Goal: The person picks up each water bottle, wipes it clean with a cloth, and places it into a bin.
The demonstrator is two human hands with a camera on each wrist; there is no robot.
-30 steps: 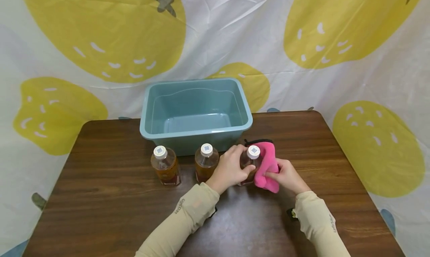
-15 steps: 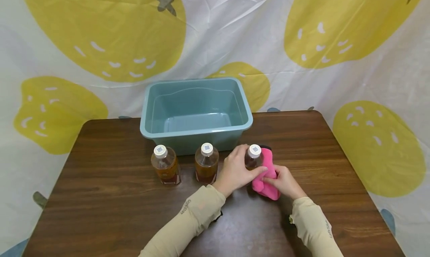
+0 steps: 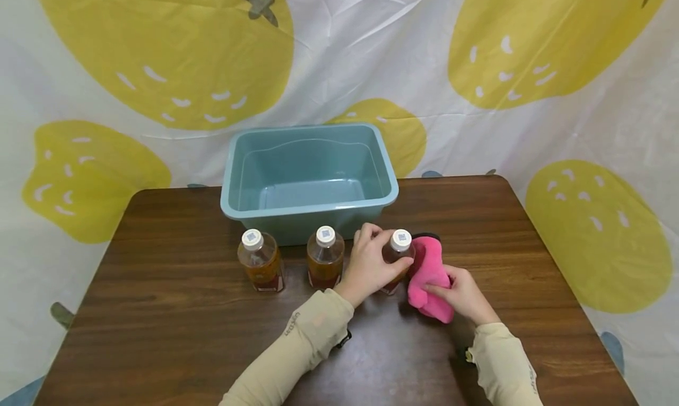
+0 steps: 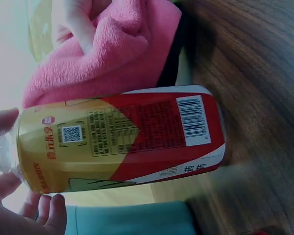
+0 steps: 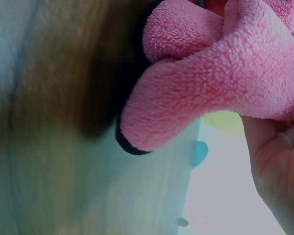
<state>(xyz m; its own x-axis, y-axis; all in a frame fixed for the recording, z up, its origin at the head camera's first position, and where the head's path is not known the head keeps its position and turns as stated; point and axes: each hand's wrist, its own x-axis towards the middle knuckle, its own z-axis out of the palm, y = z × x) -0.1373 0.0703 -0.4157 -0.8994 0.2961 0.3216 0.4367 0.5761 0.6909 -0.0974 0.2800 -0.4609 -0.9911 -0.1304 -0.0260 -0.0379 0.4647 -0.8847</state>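
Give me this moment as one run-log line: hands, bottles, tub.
left hand: holds right bottle | right hand: grips pink cloth | left bottle, middle bottle: upright on table | blue tub: behind all three bottles

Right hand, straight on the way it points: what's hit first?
Likely the bottle in the left hand, met by the cloth the right hand holds; whether cloth and bottle touch is unclear.

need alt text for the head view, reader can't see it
A person's left hand grips the rightmost bottle of three in a row, and the right hand holds a pink cloth beside it. The middle bottle and left bottle stand before a blue-green tub on a brown wooden table, with a yellow-patterned backdrop behind.
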